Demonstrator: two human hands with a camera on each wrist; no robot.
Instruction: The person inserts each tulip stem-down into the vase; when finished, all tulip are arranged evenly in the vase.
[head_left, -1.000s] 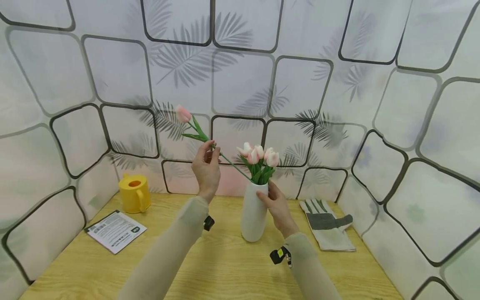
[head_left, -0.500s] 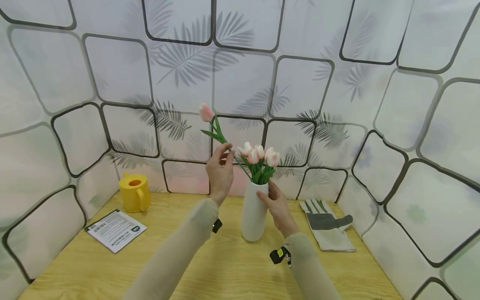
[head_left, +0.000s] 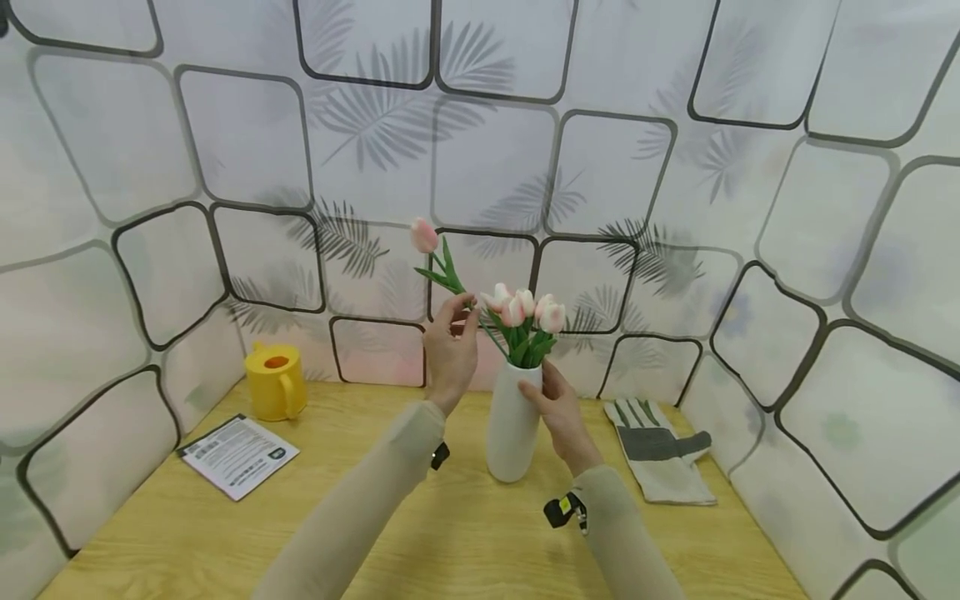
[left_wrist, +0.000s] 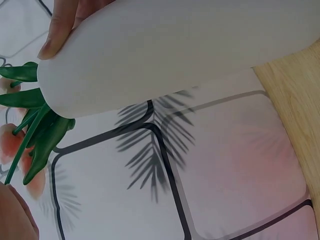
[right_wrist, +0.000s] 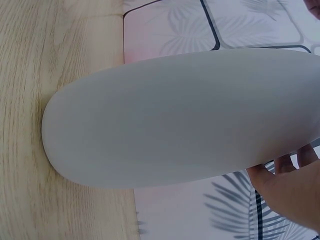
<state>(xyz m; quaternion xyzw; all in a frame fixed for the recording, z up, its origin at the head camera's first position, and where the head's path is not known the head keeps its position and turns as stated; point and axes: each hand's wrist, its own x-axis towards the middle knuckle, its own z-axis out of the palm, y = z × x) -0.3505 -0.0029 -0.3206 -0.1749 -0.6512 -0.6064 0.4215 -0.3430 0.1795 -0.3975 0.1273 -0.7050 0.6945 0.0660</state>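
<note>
My left hand (head_left: 452, 354) pinches the green stem of a single pink tulip (head_left: 424, 237), its bloom tilted up to the left. That stem slants down to the mouth of a white vase (head_left: 513, 425); whether its tip is inside I cannot tell. Several pink-and-white tulips (head_left: 525, 310) with green leaves stand in the vase. With thumb and fingers, my right hand (head_left: 558, 412) grips the vase's upper right side. The vase (right_wrist: 175, 120) fills much of the right wrist view, its base on the table. Leaves (left_wrist: 47, 140) show at its mouth in the left wrist view.
A yellow watering-can-like pot (head_left: 275, 382) with a handle stands at the back left of the wooden table (head_left: 450, 533). In front of it lies a printed card or booklet (head_left: 238, 457). A grey-and-white glove (head_left: 660, 454) lies to the right. Patterned cloth walls (head_left: 360, 183) surround the table.
My left hand has moved right toward the vase, carrying the single tulip, and more of its stem is now hidden near the other flowers. The right hand has kept its hold on the vase.
</note>
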